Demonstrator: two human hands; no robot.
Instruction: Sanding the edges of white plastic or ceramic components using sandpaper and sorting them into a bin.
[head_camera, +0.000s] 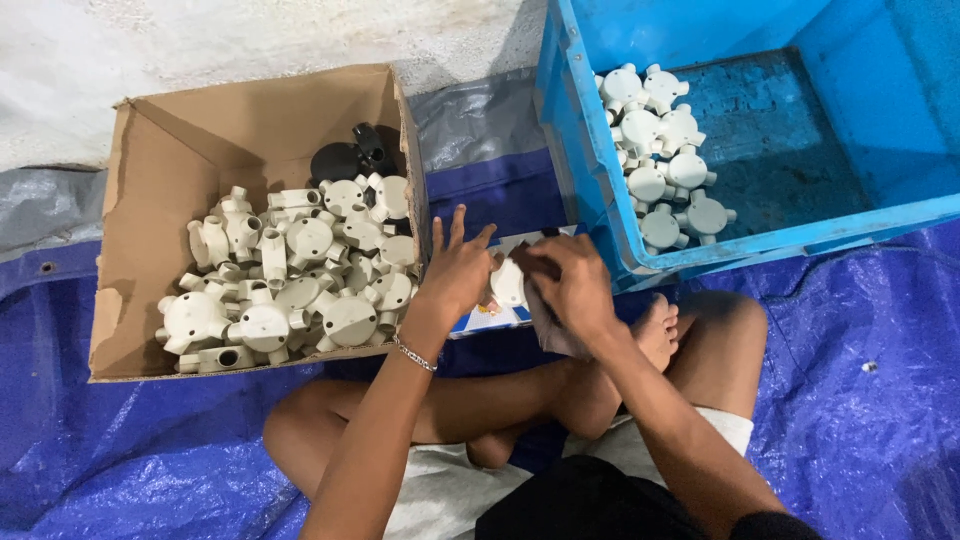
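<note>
White fitting (507, 283) between two hands; nine fittings in crate (590, 150).

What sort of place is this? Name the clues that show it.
Probably an informal workshop or sorting area on a floor: a blue tarpaulin as the work surface, a cardboard box full of cream plastic conduit fittings, and a blue crate holding more.

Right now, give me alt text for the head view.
Left hand holds a cream conduit box while right hand presses a dark cloth on it; cardboard box of fittings left, blue crate right.
</note>
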